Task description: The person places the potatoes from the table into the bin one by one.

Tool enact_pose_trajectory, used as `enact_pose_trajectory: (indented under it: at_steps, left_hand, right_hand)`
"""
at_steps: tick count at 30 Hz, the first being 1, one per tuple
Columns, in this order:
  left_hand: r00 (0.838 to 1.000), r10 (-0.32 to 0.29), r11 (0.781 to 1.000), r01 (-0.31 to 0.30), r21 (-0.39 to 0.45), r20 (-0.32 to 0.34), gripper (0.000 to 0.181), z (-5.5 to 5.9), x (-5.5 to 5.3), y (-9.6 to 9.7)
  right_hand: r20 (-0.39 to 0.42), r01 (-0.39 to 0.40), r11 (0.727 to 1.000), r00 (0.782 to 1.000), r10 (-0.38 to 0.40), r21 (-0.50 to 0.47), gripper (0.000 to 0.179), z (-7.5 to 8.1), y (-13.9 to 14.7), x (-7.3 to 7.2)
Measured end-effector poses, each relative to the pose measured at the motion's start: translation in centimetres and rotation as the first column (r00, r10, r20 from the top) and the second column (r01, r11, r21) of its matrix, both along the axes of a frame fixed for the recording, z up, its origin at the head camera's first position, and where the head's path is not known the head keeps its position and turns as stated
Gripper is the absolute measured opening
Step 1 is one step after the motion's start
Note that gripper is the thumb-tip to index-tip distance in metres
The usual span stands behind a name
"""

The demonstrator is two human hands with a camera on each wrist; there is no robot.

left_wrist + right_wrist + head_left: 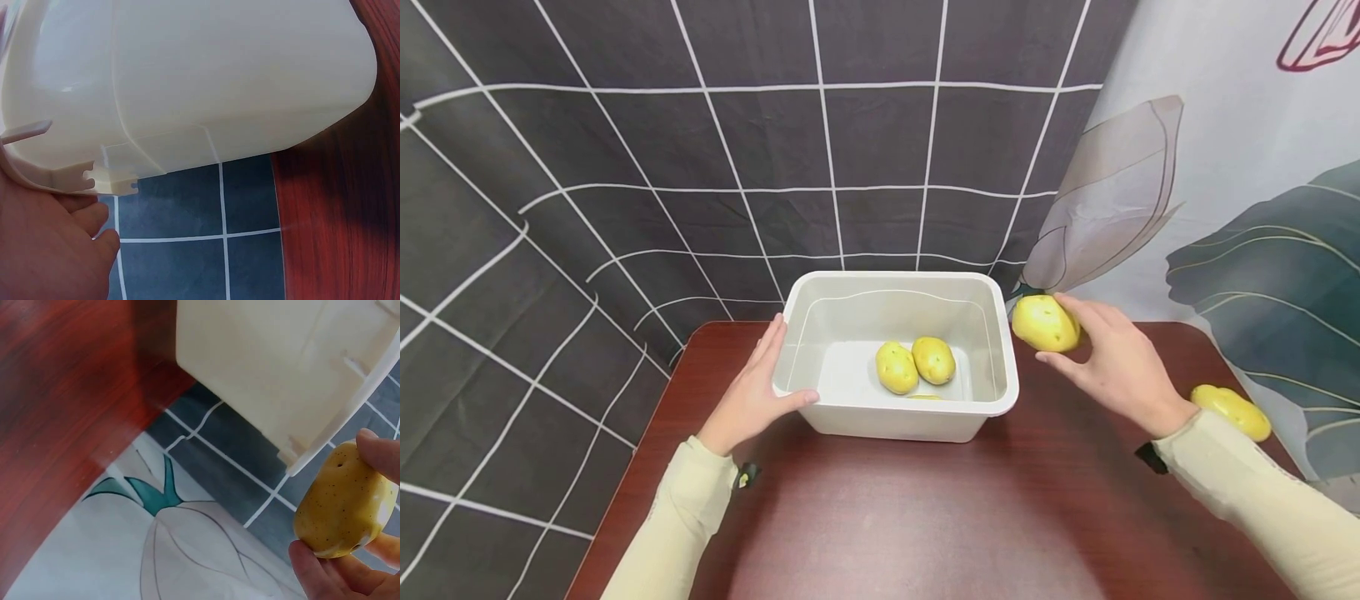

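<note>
A pale grey plastic bin (pixel 891 423) stands on the table with two yellow potatoes (pixel 897 367) showing inside and a sliver of another behind its front wall. My left hand (pixel 760 392) holds the bin at its left end, thumb over the front rim and fingers along the outside. Under the rim those fingers (pixel 94 225) bend against the bin's outer side. Just beyond the bin's right rim, my right hand (pixel 1116 362) grips a yellow potato (pixel 344 503) between thumb and fingers, raised above the table.
Another yellow potato (pixel 1232 412) lies at the table's right edge, partly behind my right sleeve. Behind the red-brown table (pixel 917 517) hangs a dark cloth with a white grid (pixel 880 133). A pale cloth with leaf drawings (pixel 1247 250) hangs at the right.
</note>
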State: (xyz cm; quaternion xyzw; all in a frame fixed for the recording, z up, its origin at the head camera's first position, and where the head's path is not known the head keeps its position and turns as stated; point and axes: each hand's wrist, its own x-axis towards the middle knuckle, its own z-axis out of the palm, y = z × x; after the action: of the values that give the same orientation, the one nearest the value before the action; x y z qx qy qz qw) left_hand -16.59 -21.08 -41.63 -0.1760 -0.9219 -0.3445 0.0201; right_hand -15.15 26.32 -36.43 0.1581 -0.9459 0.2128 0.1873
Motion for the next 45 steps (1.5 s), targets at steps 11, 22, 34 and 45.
enact_pose_trajectory:
  at_steps: [11, 22, 34, 45]
  left_hand:
    - [1.0, -0.003, 1.0, 0.003, 0.002, -0.001, 0.113, 0.1, 0.1, 0.1]
    - [1.0, -0.001, 1.0, 0.001, 0.002, 0.004, 0.112, 0.2, 0.1, 0.0]
    - [1.0, -0.001, 1.0, 0.001, 0.006, 0.006, 0.112, 0.2, 0.2, 0.1]
    - [1.0, -0.004, 1.0, 0.004, 0.0, -0.002, 0.113, 0.2, 0.2, 0.0]
  right_hand:
    - [-0.043, -0.038, 0.999, 0.998, 0.038, 0.011, 0.082, 0.5, -1.2, 0.6]
    - [-0.066, -0.089, 0.996, 0.994, 0.09, 0.018, 0.082, 1.0, -2.6, 1.3]
    - [-0.09, -0.148, 0.989, 0.985, 0.149, 0.019, 0.084, 1.3, -3.8, 1.9]
    - [-0.102, -0.183, 0.983, 0.978, 0.185, 0.022, 0.081, 0.9, -5.5, 1.8]
